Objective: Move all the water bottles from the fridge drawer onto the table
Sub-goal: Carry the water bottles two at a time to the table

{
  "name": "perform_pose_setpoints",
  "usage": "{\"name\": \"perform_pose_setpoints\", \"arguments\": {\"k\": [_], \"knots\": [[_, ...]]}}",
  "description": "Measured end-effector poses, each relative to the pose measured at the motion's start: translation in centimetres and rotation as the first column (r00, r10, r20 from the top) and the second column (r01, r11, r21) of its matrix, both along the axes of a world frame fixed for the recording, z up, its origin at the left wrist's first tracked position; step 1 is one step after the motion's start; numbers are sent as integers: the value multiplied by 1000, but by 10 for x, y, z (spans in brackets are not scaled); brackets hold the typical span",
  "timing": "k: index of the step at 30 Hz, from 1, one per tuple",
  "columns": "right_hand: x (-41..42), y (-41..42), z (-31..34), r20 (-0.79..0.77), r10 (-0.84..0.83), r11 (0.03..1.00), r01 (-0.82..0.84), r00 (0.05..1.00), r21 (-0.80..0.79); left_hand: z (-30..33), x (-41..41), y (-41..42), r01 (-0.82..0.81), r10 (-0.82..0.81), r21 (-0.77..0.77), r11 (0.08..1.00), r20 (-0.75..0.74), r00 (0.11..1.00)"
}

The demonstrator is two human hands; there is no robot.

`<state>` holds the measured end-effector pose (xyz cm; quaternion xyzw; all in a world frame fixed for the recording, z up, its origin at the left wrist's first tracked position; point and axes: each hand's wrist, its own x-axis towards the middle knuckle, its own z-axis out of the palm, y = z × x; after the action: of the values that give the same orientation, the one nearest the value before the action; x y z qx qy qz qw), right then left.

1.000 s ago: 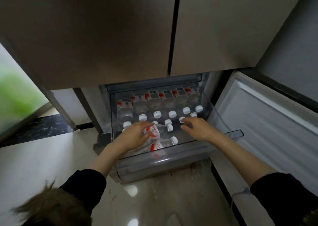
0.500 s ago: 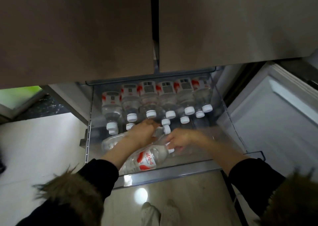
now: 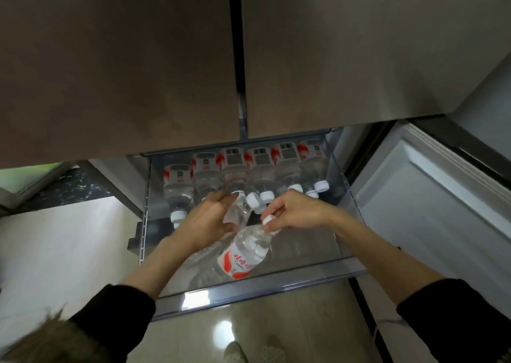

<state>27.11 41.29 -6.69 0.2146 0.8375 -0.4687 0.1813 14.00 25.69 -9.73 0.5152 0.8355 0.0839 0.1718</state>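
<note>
Head view, looking down. A pale glossy tiled floor [image 3: 69, 241] fills the lower field and carries two bright reflections of a ceiling light below the drawer; a dark speckled strip of flooring [image 3: 74, 188] lies at far left. Two brown matte upper fridge doors [image 3: 119, 66] occupy the top half, split by a dark vertical seam. At right, a white lower fridge door [image 3: 431, 213] stands swung open.

Between them a clear plastic fridge drawer [image 3: 265, 286] is pulled out over the floor. Along its back wall lies a row of clear plastic water bottles with red-and-white labels [image 3: 260, 169], side by side, white caps pointing toward the viewer. In front of the row, near the drawer's middle, a single clear water bottle with a red-and-white label [image 3: 243, 254] is tilted, cap end raised and base low, still inside the drawer.

The left hand [image 3: 207, 224] has its fingers and thumb curled round another clear bottle [image 3: 236, 213] lying just beside the tilted one; that bottle's white cap shows beyond the fingertips. The right hand [image 3: 297, 213] pinches the white cap and neck of the tilted bottle between thumb and fingertips. Both forearms are bare, with black sleeves [image 3: 116, 313] pushed up toward the elbows.

Brown fur trim [image 3: 49, 340] shows at the lower left edge, and pale slippers [image 3: 249, 353] on the floor at the bottom edge.
</note>
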Motion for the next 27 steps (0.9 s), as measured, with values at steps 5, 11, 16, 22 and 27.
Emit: {"name": "perform_pose_setpoints", "arguments": {"k": [5, 11, 16, 22, 27], "knots": [[2, -8, 47, -196, -88, 981, 119, 977, 150, 23, -2, -28, -108, 81, 237, 966, 121, 989], [15, -24, 51, -310, -72, 944, 165, 948, 284, 26, 6, -52, -248, 156, 324, 913, 285, 946], [28, -34, 26, -350, -281, 941, 328, 894, 81, 18, 16, -56, -411, 226, 349, 842, 464, 856], [34, -47, 6, -401, -387, 881, 461, 830, 104, 13, 36, -55, -500, 282, 473, 725, 459, 843], [33, -53, 4, -441, -409, 846, 513, 799, 145, 15, 40, -53, -574, 400, 479, 664, 422, 814]]}}
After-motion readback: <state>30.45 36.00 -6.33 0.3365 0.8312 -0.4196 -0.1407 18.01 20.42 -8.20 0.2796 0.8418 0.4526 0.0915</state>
